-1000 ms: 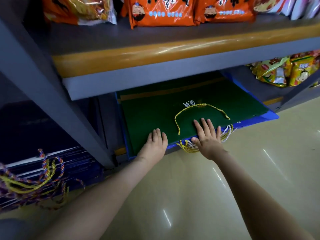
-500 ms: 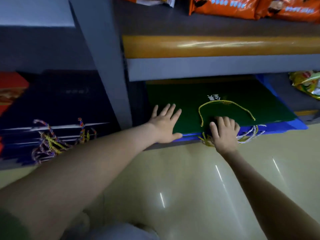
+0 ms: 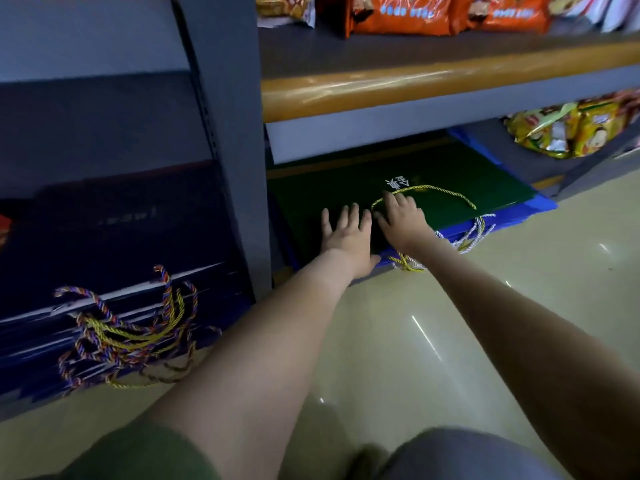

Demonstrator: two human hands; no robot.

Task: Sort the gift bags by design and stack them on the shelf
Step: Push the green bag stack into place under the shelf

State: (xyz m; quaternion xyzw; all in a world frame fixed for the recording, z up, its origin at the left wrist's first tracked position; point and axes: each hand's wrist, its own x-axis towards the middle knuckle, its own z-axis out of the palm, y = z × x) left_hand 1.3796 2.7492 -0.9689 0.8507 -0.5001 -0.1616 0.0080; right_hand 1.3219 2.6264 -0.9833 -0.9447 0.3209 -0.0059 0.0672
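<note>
Now, both hands are down flat on the green gift bag, side by side and almost touching

- Left hand: grip wide, fingers straight and spread, palm pressing the bag's near edge, holding nothing
- Right hand: grip wide too, fingers laid out flat on the bag face; fingertips reach the yellow cord handle, which loops away to the right of this hand
- The green bag lies flat under both palms, on top of the blue gift bags, all on the bottom shelf
- White-and-blue cords spill off the stack's front edge, just right of the right wrist
- Left of the left hand, beyond the grey upright post: navy gift bags stacked flat, their multicolour cord handles tangled at the front
- Above the hands: orange snack packs on the upper shelf
- Far right of the right hand: yellow snack packs
- Glossy floor below both forearms
</note>
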